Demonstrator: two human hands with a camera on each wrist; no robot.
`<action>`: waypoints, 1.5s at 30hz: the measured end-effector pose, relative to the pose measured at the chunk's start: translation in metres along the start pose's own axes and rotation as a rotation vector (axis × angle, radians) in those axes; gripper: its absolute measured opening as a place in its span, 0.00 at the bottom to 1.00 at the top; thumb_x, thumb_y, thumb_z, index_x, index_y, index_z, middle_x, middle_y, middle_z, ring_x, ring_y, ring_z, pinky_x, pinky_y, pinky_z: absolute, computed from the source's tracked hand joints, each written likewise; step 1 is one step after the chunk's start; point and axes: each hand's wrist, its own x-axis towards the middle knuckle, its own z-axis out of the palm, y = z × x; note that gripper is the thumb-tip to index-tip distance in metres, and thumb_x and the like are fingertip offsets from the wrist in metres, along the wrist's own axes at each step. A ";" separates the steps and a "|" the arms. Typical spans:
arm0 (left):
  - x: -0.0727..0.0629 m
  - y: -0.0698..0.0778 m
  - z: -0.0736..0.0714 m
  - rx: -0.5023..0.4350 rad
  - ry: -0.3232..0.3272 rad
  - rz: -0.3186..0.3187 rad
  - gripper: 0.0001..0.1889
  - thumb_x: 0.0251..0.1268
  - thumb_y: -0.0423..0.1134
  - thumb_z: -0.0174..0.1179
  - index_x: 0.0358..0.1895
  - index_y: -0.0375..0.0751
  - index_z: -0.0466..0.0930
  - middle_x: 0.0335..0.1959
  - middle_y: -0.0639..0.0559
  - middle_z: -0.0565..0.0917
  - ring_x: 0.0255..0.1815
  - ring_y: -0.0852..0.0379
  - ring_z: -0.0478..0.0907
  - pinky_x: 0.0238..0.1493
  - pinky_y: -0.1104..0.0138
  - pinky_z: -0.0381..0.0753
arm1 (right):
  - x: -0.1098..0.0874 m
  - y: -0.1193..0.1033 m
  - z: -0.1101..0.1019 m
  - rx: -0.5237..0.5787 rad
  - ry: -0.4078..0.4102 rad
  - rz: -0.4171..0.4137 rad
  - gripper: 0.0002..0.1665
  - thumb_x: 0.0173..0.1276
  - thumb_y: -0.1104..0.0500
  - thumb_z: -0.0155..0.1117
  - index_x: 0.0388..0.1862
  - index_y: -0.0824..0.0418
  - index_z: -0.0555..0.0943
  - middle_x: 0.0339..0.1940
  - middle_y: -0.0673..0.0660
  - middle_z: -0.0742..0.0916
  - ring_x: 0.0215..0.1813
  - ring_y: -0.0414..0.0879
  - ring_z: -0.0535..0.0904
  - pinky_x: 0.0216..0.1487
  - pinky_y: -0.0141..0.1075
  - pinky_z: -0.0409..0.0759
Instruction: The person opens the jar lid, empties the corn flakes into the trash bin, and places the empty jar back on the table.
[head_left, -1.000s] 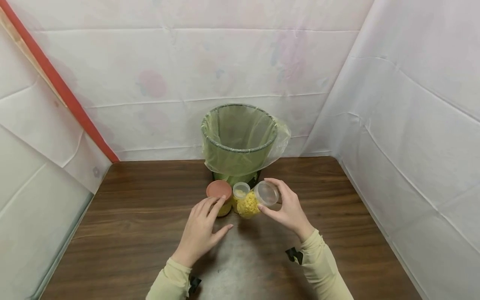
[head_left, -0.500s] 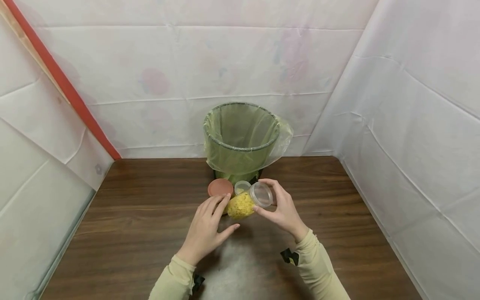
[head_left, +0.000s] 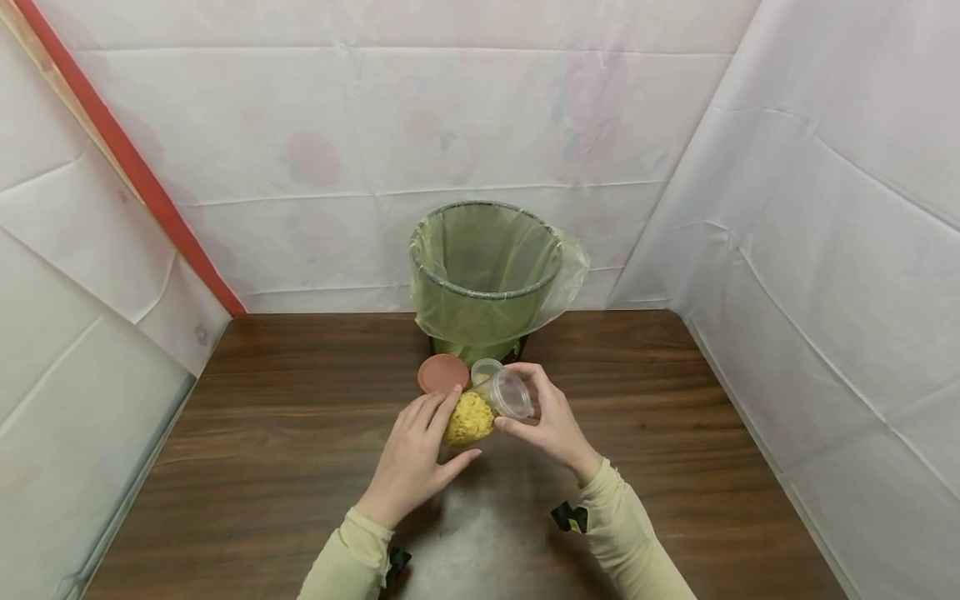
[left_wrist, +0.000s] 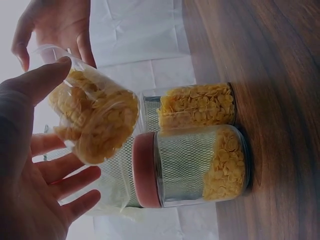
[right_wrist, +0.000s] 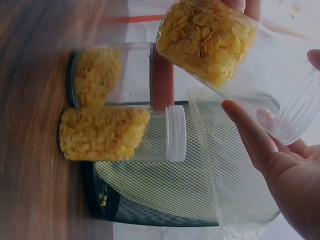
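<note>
My right hand (head_left: 551, 433) grips a clear jar (head_left: 470, 417) by its lidded end, thumb and fingers around it. Yellow flakes, like cornflakes, have settled toward its base, and the jar is tilted in the air. At that base my left hand (head_left: 412, 458) has its fingers loosely spread; in the left wrist view the thumb overlaps the jar's side. Behind, two more flake jars stand on the table: a jar with a pink lid (left_wrist: 146, 170), under half full, and a slimmer clear-lidded jar (right_wrist: 105, 135). The left hand partly hides the pink-lidded jar in the head view.
A mesh bin (right_wrist: 200, 150) stands right behind the jars, lined with a pale green bag (head_left: 487, 321) folded over its rim. Brown wooden table (head_left: 285, 400) surrounds everything. White cloth walls (head_left: 247, 158) enclose the back and sides, with a red strip (head_left: 142, 179) at left.
The right hand has brought the tilted jar left and slightly down, its base now at the left hand's fingers. The left hand has shifted only slightly. The head view has drifted a little.
</note>
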 end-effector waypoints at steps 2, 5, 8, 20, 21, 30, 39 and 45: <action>0.000 0.000 0.000 0.001 -0.001 -0.002 0.48 0.47 0.57 0.71 0.71 0.40 0.61 0.54 0.44 0.76 0.57 0.47 0.71 0.58 0.51 0.71 | 0.000 0.001 0.002 0.006 -0.004 0.007 0.35 0.54 0.71 0.69 0.60 0.73 0.65 0.54 0.72 0.76 0.48 0.46 0.79 0.36 0.35 0.84; 0.000 0.000 0.000 0.002 -0.004 -0.008 0.49 0.46 0.56 0.71 0.72 0.41 0.59 0.52 0.45 0.77 0.54 0.48 0.73 0.55 0.52 0.73 | -0.001 0.011 0.006 0.044 -0.013 0.012 0.36 0.54 0.73 0.68 0.61 0.71 0.64 0.55 0.71 0.76 0.48 0.45 0.79 0.35 0.36 0.84; 0.000 0.001 0.000 0.001 -0.003 -0.017 0.50 0.44 0.56 0.72 0.71 0.41 0.60 0.51 0.46 0.77 0.51 0.49 0.75 0.50 0.54 0.75 | -0.002 0.024 0.010 0.107 -0.024 0.024 0.37 0.55 0.74 0.67 0.62 0.68 0.64 0.57 0.67 0.75 0.49 0.48 0.79 0.36 0.36 0.84; 0.002 0.003 -0.004 0.014 0.032 -0.013 0.47 0.39 0.54 0.74 0.66 0.40 0.67 0.45 0.48 0.79 0.42 0.51 0.77 0.40 0.56 0.78 | -0.003 0.035 0.013 0.232 -0.046 0.006 0.34 0.57 0.73 0.64 0.62 0.66 0.63 0.56 0.68 0.75 0.50 0.54 0.78 0.35 0.38 0.84; 0.002 0.003 -0.004 0.015 0.033 -0.013 0.46 0.39 0.54 0.74 0.66 0.40 0.67 0.45 0.48 0.79 0.42 0.51 0.77 0.40 0.56 0.78 | -0.003 0.035 0.013 0.235 -0.046 0.007 0.34 0.57 0.74 0.64 0.62 0.66 0.63 0.56 0.68 0.75 0.50 0.56 0.78 0.35 0.38 0.84; 0.002 0.004 -0.003 0.028 0.044 -0.016 0.46 0.38 0.54 0.74 0.65 0.41 0.68 0.44 0.47 0.79 0.40 0.50 0.77 0.38 0.56 0.78 | -0.003 0.036 0.012 0.243 -0.057 0.007 0.35 0.58 0.72 0.64 0.63 0.64 0.63 0.55 0.68 0.75 0.48 0.68 0.77 0.35 0.38 0.84; 0.002 0.007 -0.003 0.051 0.081 -0.017 0.46 0.34 0.54 0.76 0.63 0.40 0.70 0.42 0.47 0.79 0.39 0.51 0.78 0.36 0.57 0.78 | -0.002 0.020 0.009 0.178 -0.084 -0.005 0.32 0.62 0.72 0.61 0.65 0.68 0.62 0.58 0.68 0.74 0.51 0.62 0.77 0.37 0.38 0.84; 0.002 0.008 -0.003 0.090 0.084 -0.010 0.45 0.35 0.54 0.75 0.62 0.41 0.71 0.41 0.47 0.79 0.37 0.51 0.77 0.34 0.58 0.78 | 0.004 0.004 0.007 -0.065 -0.050 -0.082 0.24 0.67 0.67 0.58 0.61 0.72 0.67 0.57 0.66 0.77 0.53 0.53 0.77 0.48 0.38 0.80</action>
